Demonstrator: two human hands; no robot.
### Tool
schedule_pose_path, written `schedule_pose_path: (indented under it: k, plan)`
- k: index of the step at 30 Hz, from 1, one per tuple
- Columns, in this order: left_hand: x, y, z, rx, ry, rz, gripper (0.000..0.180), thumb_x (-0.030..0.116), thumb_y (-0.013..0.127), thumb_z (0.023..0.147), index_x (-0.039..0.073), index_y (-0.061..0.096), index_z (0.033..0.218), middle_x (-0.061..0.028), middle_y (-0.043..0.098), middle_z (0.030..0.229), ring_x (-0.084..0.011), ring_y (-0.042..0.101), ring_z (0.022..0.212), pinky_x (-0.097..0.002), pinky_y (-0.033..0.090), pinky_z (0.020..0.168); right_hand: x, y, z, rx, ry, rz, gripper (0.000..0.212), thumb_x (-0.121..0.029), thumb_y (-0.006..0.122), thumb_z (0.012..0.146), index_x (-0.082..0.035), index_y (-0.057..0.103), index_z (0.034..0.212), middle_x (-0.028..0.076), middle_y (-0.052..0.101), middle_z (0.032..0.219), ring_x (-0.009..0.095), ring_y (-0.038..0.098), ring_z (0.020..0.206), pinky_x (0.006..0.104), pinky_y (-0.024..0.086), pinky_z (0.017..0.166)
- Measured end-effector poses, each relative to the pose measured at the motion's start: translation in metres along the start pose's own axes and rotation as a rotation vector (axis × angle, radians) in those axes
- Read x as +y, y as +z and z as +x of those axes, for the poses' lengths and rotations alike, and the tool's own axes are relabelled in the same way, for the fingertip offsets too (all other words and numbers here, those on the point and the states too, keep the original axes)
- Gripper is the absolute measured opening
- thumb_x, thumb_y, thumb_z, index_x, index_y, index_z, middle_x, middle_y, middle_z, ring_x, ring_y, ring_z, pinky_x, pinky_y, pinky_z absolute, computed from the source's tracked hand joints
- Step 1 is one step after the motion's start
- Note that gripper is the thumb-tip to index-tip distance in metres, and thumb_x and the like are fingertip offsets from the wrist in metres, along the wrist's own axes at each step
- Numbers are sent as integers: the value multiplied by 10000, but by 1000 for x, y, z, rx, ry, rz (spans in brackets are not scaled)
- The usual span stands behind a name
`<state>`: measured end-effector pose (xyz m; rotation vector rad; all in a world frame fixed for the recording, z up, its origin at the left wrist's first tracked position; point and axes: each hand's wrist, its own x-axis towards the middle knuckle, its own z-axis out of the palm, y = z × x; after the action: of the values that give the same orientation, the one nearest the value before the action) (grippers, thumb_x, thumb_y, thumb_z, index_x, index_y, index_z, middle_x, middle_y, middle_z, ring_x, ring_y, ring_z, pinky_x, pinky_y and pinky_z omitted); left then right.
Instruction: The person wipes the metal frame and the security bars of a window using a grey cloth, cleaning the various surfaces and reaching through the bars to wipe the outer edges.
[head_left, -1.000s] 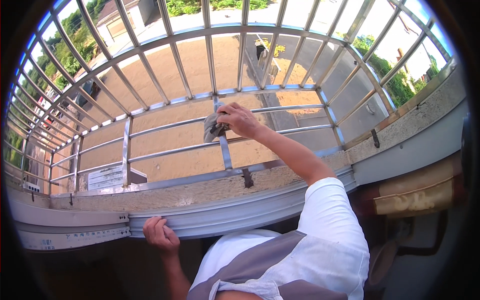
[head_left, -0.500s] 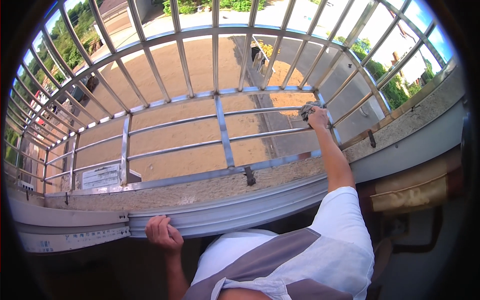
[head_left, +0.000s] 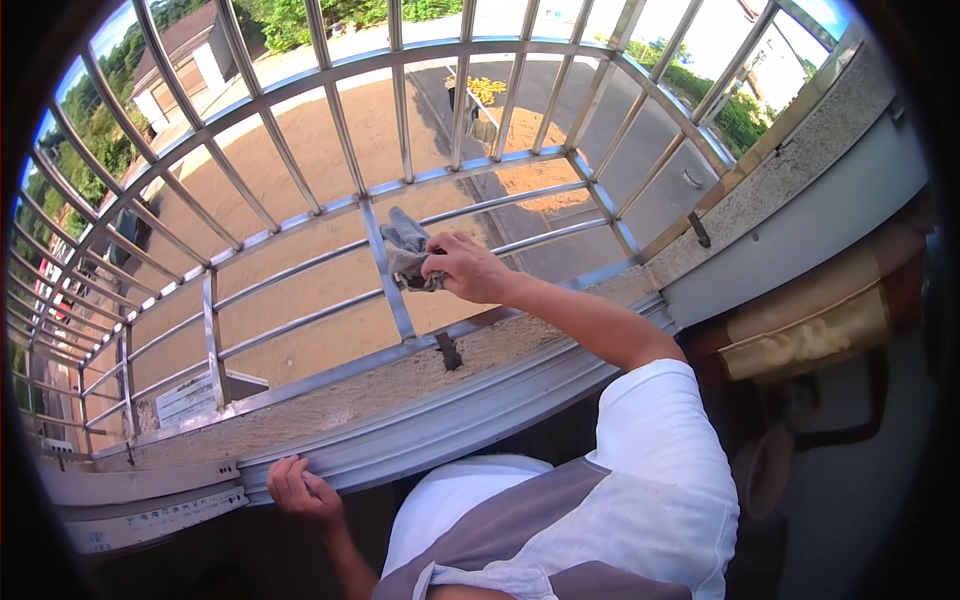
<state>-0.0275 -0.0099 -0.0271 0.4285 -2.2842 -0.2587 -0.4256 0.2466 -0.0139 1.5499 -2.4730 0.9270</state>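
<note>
A crumpled grey cloth [head_left: 408, 252] is gripped by my right hand [head_left: 468, 268], whose arm reaches out over the sill. The cloth lies against a flat metal crossbar [head_left: 385, 262] in the lower part of a window cage of shiny metal bars [head_left: 350, 66]. My left hand [head_left: 304, 490] is curled over the inner edge of the grey window track [head_left: 430, 420], near where the sliding window frames end. Part of the crossbar is hidden behind the cloth.
A rough concrete sill [head_left: 330, 422] with a dark metal bracket [head_left: 448, 351] runs between track and cage. Through the bars, sandy ground and a grey paved strip lie below. A gold and dark red curtain [head_left: 806, 335] hangs bunched at the right.
My right hand has swept the cloth leftward, from the cage's right corner to the middle crossbar. The left hand stays on the track. The view has turned and shifted somewhat.
</note>
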Motion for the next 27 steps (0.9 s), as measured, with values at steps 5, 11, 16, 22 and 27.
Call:
schedule_pose_path:
  k: [5,11,16,22,27]
  plan:
    - [3,-3,3,-16,7,-7,234,103,504,903,-31,693,928,-177,678,1022,-366,631,1046,-489,482,1006,86,-97,-95,55,265,-323,257,7,657,797,-156,701,992,60,590,1209,322,584,1169,443,495,1004]
    - [4,-4,4,-33,12,-3,230,95,503,906,-29,695,930,-181,681,1023,-369,635,1046,-490,483,1007,139,-140,-148,68,903,-633,213,-87,649,884,-141,651,1090,173,548,1253,439,632,1104,510,523,943]
    - [3,2,3,-41,10,-16,226,90,503,904,-28,694,930,-180,686,1017,-371,638,1042,-491,481,1006,117,-90,-101,185,834,-319,332,-133,683,791,-103,643,1120,203,620,1111,396,559,1177,477,510,972]
    - [3,0,2,-27,5,-17,226,87,496,906,-27,690,926,-182,686,1013,-370,636,1038,-493,478,999,-17,2,-19,-79,316,228,399,-163,746,796,-94,619,1168,202,531,1120,418,586,1075,437,505,953]
    - [-1,-4,-1,-36,8,10,206,67,503,902,-29,684,925,-185,682,1019,-371,635,1047,-487,488,995,-21,-4,-10,-175,160,1,337,-130,758,797,-148,669,1121,135,559,1133,359,631,1061,441,538,876]
